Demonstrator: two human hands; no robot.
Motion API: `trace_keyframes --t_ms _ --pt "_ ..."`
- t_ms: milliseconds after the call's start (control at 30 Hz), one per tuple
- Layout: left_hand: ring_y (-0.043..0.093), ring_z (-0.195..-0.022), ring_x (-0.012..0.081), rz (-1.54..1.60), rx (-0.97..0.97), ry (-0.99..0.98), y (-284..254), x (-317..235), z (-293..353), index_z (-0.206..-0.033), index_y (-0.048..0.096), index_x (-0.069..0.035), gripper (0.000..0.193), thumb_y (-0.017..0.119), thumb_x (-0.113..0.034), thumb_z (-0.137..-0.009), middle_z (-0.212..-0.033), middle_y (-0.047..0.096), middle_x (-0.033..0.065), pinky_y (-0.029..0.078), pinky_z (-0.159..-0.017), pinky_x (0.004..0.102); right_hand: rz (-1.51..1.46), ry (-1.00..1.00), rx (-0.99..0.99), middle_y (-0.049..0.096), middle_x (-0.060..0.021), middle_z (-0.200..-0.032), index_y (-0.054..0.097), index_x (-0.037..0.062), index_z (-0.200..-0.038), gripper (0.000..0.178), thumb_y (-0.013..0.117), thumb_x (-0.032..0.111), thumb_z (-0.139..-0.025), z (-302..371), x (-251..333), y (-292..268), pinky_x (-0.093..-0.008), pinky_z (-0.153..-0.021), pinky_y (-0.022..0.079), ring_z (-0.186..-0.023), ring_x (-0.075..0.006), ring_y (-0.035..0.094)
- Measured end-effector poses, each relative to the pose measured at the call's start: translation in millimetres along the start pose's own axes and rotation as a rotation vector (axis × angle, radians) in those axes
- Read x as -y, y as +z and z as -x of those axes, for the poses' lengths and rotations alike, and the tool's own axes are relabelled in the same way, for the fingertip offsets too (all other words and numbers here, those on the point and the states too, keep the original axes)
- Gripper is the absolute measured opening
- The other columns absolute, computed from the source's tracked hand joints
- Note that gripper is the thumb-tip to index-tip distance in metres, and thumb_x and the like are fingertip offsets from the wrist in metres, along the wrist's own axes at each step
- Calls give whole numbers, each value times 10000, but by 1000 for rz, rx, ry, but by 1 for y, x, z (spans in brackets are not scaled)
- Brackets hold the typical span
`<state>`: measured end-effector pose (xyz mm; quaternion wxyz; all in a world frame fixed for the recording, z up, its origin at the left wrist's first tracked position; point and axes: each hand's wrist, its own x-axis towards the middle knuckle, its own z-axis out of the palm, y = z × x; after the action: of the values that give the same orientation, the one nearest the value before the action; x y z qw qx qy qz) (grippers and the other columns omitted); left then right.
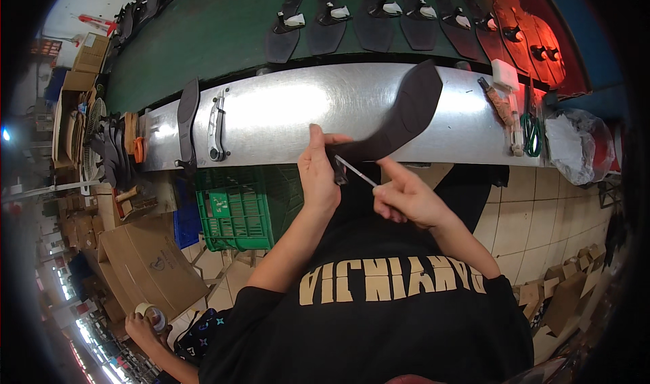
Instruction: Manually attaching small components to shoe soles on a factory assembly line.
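My left hand (318, 171) is closed around the heel end of a dark sandal sole (406, 110), with a small black strap piece (340, 174) hanging by the palm. The sole's wide toe end tilts up over the metal bench. Pinched in my right hand (409, 198) is a thin metal rod-shaped tool (359, 172); its tip meets the sole near the strap piece. The index finger of that hand points at the sole's lower edge. What kind of tool it is does not show, as its handle is hidden in my fingers.
On the metal bench (271, 106) lie another dark sole (189, 123), a silver utility knife (217, 127), a tan-handled tool (497, 103) and green-handled scissors (533, 130). Several sandals sit on the green belt (223, 32). A green crate (233, 211) stands below. Another person's hand (143, 333) holds tape.
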<state>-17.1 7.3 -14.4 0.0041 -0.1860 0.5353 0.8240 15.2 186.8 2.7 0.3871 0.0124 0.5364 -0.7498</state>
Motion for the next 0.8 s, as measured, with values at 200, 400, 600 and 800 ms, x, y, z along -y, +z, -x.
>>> trace_keyframes --t_ms 200,400,600,800 --pt "574 -613 101 -159 41 227 0 7 -1 -713 658 6 698 349 -538 -1022 -678 655 58 446 -612 226 -260 5 -2 475 10 -626 360 101 -1469 507 526 172 -995 -12 -15 7 -177 -435 320 -486 -49 416" --pt "565 -595 124 -70 121 196 -4 1 -7 -668 618 -1 764 272 -586 -1015 -655 639 71 447 -608 234 -608 -115 98 507 -11 -598 580 -17 -1231 376 506 272 -1003 -7 -9 -9 -207 -386 335 -437 -76 430" --pt "574 -607 149 -77 79 164 -4 -11 -3 -672 606 -9 933 79 -731 -936 -654 640 83 463 -656 222 772 -685 -433 632 -76 -710 671 -27 -975 123 574 30 -924 -12 -23 11 -251 -525 455 -567 -131 579" --pt "565 -586 148 -113 117 98 -8 -14 -5 -670 593 -14 941 77 -763 -914 -641 632 82 459 -629 215 887 -828 -387 647 -134 -779 626 5 -940 74 634 37 -874 -15 -24 17 -351 -567 499 -652 -294 641"
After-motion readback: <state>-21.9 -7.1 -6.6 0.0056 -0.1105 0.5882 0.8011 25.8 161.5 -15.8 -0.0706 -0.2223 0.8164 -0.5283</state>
